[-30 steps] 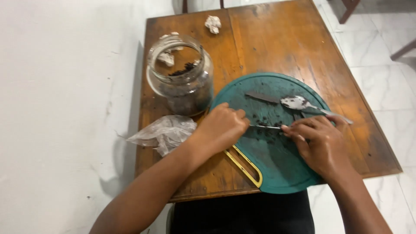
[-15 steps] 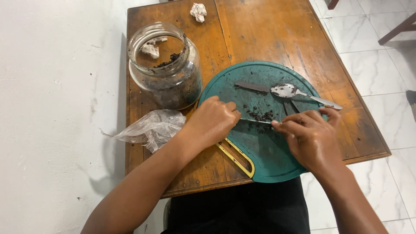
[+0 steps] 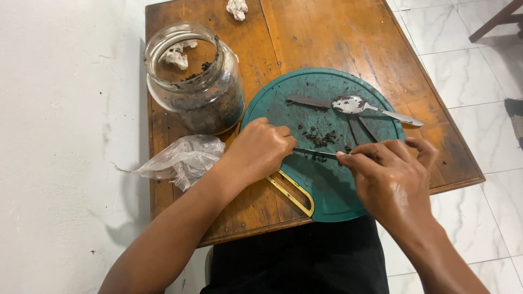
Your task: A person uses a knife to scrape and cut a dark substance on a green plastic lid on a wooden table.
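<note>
Two hands hold a thin dark strip over a round teal board.

The left hand [image 3: 261, 149] is curled shut on one end of the dark strip [image 3: 315, 153]; the right hand [image 3: 389, 174] pinches the other end between thumb and forefinger, its remaining fingers spread loose. The strip lies just above the teal board [image 3: 327, 190], among dark crumbs, near a metal spoon [image 3: 359, 106] and other strips. Left of the board stands an open glass jar [image 3: 196, 76] holding dark matter and a pale lump, beside a crumpled plastic bag [image 3: 182, 158].

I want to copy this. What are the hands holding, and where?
Both hold one thin dark strip: left hand at its left end, right hand at its right end.
</note>
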